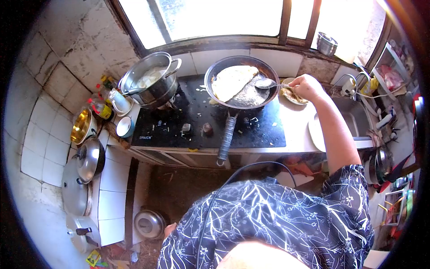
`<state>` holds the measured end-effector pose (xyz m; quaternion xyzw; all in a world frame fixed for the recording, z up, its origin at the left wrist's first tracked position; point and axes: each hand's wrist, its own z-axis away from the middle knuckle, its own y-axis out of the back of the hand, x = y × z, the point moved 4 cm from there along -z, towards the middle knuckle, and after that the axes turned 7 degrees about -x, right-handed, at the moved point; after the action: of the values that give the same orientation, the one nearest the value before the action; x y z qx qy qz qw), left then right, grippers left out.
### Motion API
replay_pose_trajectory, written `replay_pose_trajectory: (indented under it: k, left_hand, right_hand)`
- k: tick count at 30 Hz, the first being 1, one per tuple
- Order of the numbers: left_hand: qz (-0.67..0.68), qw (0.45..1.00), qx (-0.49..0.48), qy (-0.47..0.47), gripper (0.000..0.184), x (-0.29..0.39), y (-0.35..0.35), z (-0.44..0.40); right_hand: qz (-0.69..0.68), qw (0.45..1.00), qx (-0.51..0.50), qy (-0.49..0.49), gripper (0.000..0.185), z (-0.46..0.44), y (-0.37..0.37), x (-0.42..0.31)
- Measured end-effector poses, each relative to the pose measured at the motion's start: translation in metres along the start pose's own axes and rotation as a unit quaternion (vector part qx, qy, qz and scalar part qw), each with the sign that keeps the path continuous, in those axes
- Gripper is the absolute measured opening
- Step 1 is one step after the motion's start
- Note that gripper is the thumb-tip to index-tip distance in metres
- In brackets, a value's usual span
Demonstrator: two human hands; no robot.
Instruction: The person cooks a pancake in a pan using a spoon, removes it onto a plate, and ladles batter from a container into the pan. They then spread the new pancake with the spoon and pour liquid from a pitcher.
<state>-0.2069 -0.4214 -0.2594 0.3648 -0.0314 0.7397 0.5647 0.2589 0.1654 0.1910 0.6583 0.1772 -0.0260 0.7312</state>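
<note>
Half-moon-shaped pale flatbread [232, 83] is in the round black frying pan [268, 71], on the left side. Pan sits on the black glass hob [179, 131], wrapped handle pointing back toward the person. Right side of pan: whitish, speckled layer [251, 95], not under the flatbread.

Right hand [308, 88]: fingers closed on the handle of the metal spoon [266, 84], no visible gap. Spoon bowl is over the right side of the pan; contact with the surface can't be confirmed. Hand is above the small round plate [299, 103] with brown food.

Left hand [170, 229]: mostly hidden by the body, low, beside the lidded metal pot [149, 224]. Can't tell how open it is or whether it holds anything.

Step in hand, my read: spoon work at the pan's right side. Moving the spoon from here calls for a steady wrist, bowl clear of the flatbread's edge.
</note>
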Motion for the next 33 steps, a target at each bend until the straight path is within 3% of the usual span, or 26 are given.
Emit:
replay_pose_trajectory:
  k: [5,6,12,15,17,18,20,22,23,24,25,26,28,32,33]
  left_hand:
    - [0.097,0.995,-0.016,-0.002,0.034,-0.002,0.0,0.017]
    - [0.139,0.99,-0.011,-0.025,0.034,-0.032,0.006,-0.002]
    - [0.042,0.999,0.007,0.003,0.033,-0.037,0.007,0.009]
    - [0.026,1.0,0.008,0.008,0.033,-0.038,0.004,0.014]
    - [0.017,1.0,0.006,0.005,0.032,-0.039,0.003,0.012]
    - [0.013,1.0,0.002,0.004,0.032,-0.043,0.003,0.008]
    - [0.002,1.0,-0.002,-0.002,0.032,-0.044,0.002,0.004]
    - [-0.011,1.0,-0.009,-0.015,0.032,-0.046,-0.001,-0.002]
    - [-0.019,1.0,-0.013,-0.021,0.032,-0.044,0.0,-0.001]
    - [-0.015,1.0,-0.013,-0.019,0.032,-0.045,-0.005,0.002]
    - [0.054,0.998,-0.001,-0.013,0.031,-0.02,-0.011,0.022]
    - [0.121,0.993,0.01,-0.006,0.031,0.003,-0.014,0.04]
    - [0.096,0.995,0.02,0.005,0.031,0.019,-0.016,0.056]
    - [0.054,0.998,0.024,0.019,0.03,0.006,-0.013,0.048]
    - [0.052,0.998,0.023,0.02,0.03,0.001,-0.013,0.046]
  right_hand:
    - [-0.035,0.999,-0.006,0.036,0.021,-0.04,-0.026,0.008]
    - [-0.033,0.999,0.026,0.033,0.021,-0.063,-0.044,0.009]
    - [-0.055,0.994,0.081,0.057,0.025,-0.069,-0.062,-0.019]
    - [0.018,0.976,0.161,0.144,0.024,-0.05,-0.055,-0.032]
    - [0.124,0.927,0.24,0.261,0.025,-0.019,-0.038,-0.045]
    - [0.128,0.927,0.237,0.261,0.025,-0.011,-0.036,-0.047]
    - [0.186,0.893,0.19,0.364,0.026,0.007,-0.033,-0.049]
    - [0.198,0.911,0.139,0.333,0.026,0.011,-0.024,-0.037]
    - [0.037,0.963,0.081,0.255,0.026,0.0,-0.025,-0.02]
    - [-0.123,0.977,0.019,0.172,0.027,-0.01,-0.027,-0.008]
    - [-0.186,0.968,0.007,0.171,0.024,-0.008,-0.015,-0.004]
    - [-0.083,0.986,0.034,0.143,0.022,-0.001,-0.003,-0.011]
    - [-0.051,0.992,-0.027,0.113,0.019,-0.019,0.002,0.014]
    - [-0.055,0.984,-0.062,0.157,0.021,-0.036,-0.015,0.009]
    - [-0.06,0.987,-0.088,0.124,0.023,-0.034,-0.014,0.005]
